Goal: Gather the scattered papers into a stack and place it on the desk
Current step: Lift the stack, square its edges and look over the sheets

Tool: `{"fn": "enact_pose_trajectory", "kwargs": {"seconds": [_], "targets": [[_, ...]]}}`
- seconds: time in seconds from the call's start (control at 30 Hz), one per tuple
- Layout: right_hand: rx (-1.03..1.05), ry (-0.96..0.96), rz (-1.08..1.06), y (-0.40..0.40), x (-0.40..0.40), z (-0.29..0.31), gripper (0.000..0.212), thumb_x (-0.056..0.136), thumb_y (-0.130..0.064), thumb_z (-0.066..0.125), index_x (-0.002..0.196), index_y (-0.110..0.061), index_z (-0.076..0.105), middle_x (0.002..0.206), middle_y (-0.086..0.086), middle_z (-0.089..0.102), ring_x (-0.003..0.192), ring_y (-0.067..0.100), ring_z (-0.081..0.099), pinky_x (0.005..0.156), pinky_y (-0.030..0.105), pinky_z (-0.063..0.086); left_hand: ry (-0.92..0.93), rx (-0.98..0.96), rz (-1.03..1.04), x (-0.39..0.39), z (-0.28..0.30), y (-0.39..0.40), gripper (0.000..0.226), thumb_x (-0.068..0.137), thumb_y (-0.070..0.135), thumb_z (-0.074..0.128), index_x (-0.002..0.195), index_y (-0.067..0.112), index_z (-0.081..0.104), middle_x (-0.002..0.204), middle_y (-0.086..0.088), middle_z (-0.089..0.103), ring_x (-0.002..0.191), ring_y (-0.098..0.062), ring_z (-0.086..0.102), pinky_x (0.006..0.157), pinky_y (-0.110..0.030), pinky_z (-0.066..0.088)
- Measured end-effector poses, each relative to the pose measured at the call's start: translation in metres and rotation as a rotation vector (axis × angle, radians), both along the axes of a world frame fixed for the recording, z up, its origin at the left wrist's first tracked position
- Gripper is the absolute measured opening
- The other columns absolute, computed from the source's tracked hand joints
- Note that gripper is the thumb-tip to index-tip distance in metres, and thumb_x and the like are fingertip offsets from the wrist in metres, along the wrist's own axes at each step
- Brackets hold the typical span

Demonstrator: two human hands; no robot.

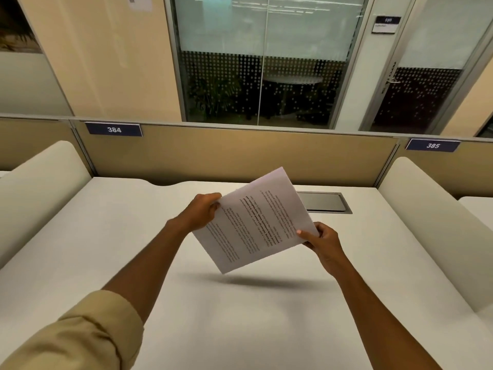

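Papers (253, 222) are held up in the air above the white desk (133, 236), not touching it. They look like a thin stack with printed words on the top sheet. How many sheets there are is too hard to tell. The stack is turned at a slant: its long side runs from the near left up to the far right, and one corner points down at the desk. The words on it run sideways. A dark shadow lies on the desk right under it.

The left hand (201, 210) pinches the far left edge of the papers, with the fingers curled around it. The right hand (324, 240) grips the near right edge, with the thumb on top of the sheet. A tan sleeve (74, 335) covers the upper left arm.

Behind the papers, a dark flat panel (324, 202) is set into the desk. A tan divider wall (240, 153) stands at the back, with number signs 384 (114, 129) and 385 (432, 145).
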State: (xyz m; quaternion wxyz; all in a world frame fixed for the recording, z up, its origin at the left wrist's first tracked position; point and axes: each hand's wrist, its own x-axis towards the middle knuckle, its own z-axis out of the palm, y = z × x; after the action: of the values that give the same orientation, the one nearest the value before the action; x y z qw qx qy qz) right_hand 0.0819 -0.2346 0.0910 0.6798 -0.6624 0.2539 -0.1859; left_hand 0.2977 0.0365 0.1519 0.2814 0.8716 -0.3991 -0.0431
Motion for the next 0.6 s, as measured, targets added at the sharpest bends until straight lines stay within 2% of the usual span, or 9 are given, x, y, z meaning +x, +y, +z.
{"fn": "enact_pose_trajectory", "kwargs": {"seconds": [0.13,0.27,0.43,0.6], "targets": [[-0.103,0.101,0.092,-0.010,-0.010,-0.004,0.026,0.077,-0.011,0.080,0.095,-0.002,0.063,0.097,0.011,0.076,0.092,0.028,0.073,0.075,0.031,0.060,-0.089,0.157,-0.099,0.001,0.018,-0.008,0.024,0.099,0.014,0.038,0.083,0.013,0.056,0.101,-0.009,0.069,0.087,-0.027,0.066,0.075,-0.039,0.059],[-0.175,0.172,0.223,-0.009,-0.008,-0.003,0.024,0.081,-0.010,0.076,0.103,-0.009,0.065,0.104,0.008,0.074,0.098,0.027,0.071,0.083,0.039,0.060,-0.133,0.235,-0.171,-0.009,0.022,-0.021,0.027,0.098,0.013,0.040,0.075,0.026,0.047,0.103,-0.010,0.068,0.085,-0.023,0.063,0.073,-0.035,0.057],[-0.217,0.178,0.236,0.006,0.001,0.002,0.025,0.090,-0.023,0.067,0.113,-0.017,0.064,0.104,0.005,0.072,0.094,0.025,0.070,0.080,0.040,0.060,-0.139,0.245,-0.226,-0.017,0.013,-0.032,0.022,0.099,0.011,0.041,0.081,0.021,0.049,0.113,-0.012,0.069,0.095,-0.030,0.067,0.074,-0.033,0.056],[-0.218,0.131,0.190,0.011,-0.001,0.002,0.015,0.091,-0.026,0.065,0.106,-0.025,0.065,0.099,-0.001,0.075,0.082,0.018,0.074,0.063,0.025,0.059,-0.071,0.200,-0.178,-0.014,0.005,-0.030,0.015,0.099,0.023,0.043,0.087,0.023,0.053,0.111,-0.008,0.070,0.088,-0.026,0.068,0.075,-0.034,0.059]]}}
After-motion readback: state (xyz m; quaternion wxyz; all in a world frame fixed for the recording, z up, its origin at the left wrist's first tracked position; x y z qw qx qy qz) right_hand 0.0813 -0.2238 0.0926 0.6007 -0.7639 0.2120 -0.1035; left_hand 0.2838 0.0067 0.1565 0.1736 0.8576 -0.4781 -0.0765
